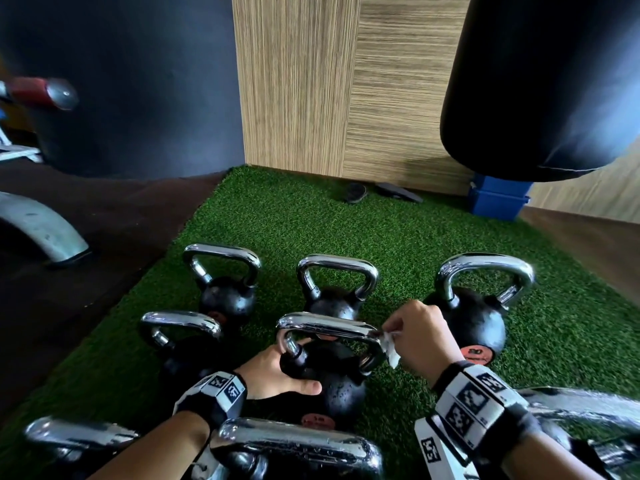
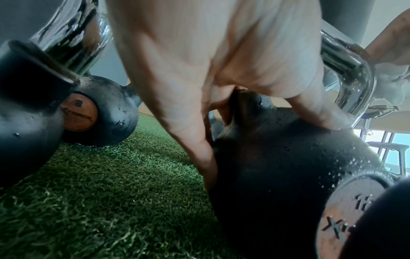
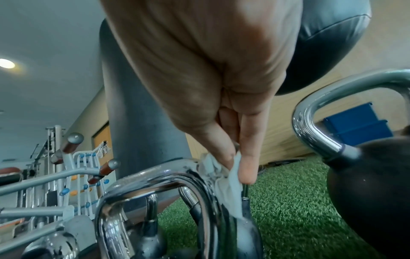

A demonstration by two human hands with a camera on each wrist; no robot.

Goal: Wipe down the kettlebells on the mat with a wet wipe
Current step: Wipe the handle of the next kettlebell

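Observation:
Several black kettlebells with chrome handles stand on a green turf mat [image 1: 311, 216]. My left hand [image 1: 273, 370] grips the ball of the middle kettlebell [image 1: 346, 389] beside the left root of its handle [image 1: 329, 328], thumb lying across the front. The left wrist view shows the left hand [image 2: 221, 70] spread over the wet, speckled ball [image 2: 277, 166]. My right hand [image 1: 420, 337] pinches a crumpled white wet wipe [image 1: 389, 346] against the handle's right corner. In the right wrist view the right hand's fingertips [image 3: 246, 168] press the wipe [image 3: 228, 177] onto the chrome bend [image 3: 159, 177].
Other kettlebells stand behind [image 1: 334, 299], at the left [image 1: 187, 344], at the right [image 1: 474, 320] and close in front [image 1: 298, 448]. A black punching bag [image 1: 540, 81] hangs at the upper right above blue bins [image 1: 497, 197]. Dark slippers [image 1: 356, 192] lie by the wooden wall. A machine foot [image 1: 45, 230] stands at the left.

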